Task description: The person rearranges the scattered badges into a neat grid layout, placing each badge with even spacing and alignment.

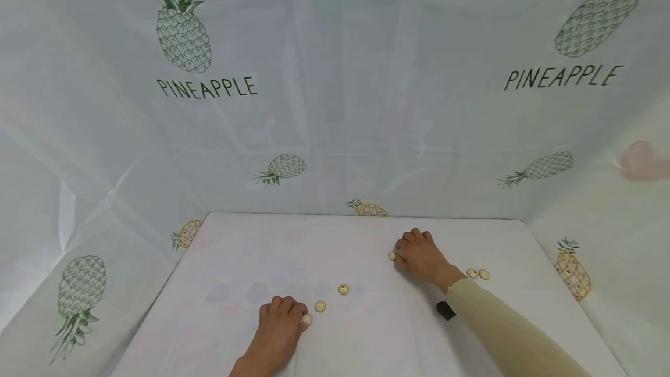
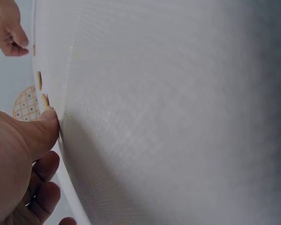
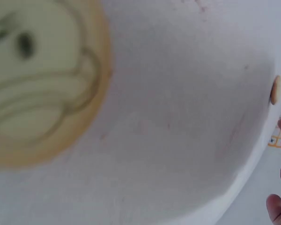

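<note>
The left hand [image 1: 277, 330] had its fingers bent in and pinched a small wooden disc [image 1: 306, 319] between thumb and forefinger, low over the white tabletop [image 1: 220, 260]. Just beyond that piece lay a second disc [image 1: 320, 306], and a little farther along, toward the other hand, a third disc [image 1: 343, 289] with a dark mark on its face. The right hand [image 1: 421, 258] reached toward the far part of the table, fingers loosely curled, its tips at a fourth disc [image 1: 392, 255] — whether they gripped it I could not tell. Two more wooden pieces, an inner disc [image 1: 472, 273] and an outer disc [image 1: 484, 274], lay side by side just past the pale sleeve [image 1: 502, 324]. Under that forearm showed a small black object [image 1: 446, 310], too unclear to name. In the right wrist view a blurred duck-faced disc [image 3: 47, 93] loomed close. Behind the table hung a white sheet [image 1: 366, 103] — printed with pineapples and lettered PINEAPPLE.
</note>
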Demonstrator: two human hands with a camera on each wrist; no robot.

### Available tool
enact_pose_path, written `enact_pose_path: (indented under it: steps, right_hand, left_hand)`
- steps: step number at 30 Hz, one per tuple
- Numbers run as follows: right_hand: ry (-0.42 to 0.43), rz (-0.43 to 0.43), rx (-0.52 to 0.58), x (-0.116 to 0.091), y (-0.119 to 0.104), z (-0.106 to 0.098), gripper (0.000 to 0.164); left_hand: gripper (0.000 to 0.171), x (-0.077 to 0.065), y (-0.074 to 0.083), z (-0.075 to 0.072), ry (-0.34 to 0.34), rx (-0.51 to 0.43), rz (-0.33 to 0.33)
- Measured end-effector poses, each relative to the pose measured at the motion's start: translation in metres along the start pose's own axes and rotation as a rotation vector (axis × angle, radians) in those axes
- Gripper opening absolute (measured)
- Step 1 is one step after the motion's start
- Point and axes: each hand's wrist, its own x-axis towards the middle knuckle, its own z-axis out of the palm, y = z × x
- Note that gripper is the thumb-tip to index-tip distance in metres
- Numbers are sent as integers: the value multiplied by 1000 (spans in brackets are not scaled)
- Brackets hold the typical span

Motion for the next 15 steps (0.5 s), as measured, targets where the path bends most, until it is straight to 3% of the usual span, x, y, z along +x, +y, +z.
enact_pose_path:
  steps: [11, 15]
  right_hand:
    - [153, 31, -53, -30, 9, -12, 17]
    - [171, 49, -51, -44, 9, -18, 18]
  left_hand:
    - [20, -1, 4, -4, -1, -16, -7]
    - [20, -1, 4, -3, 4, -17, -10]
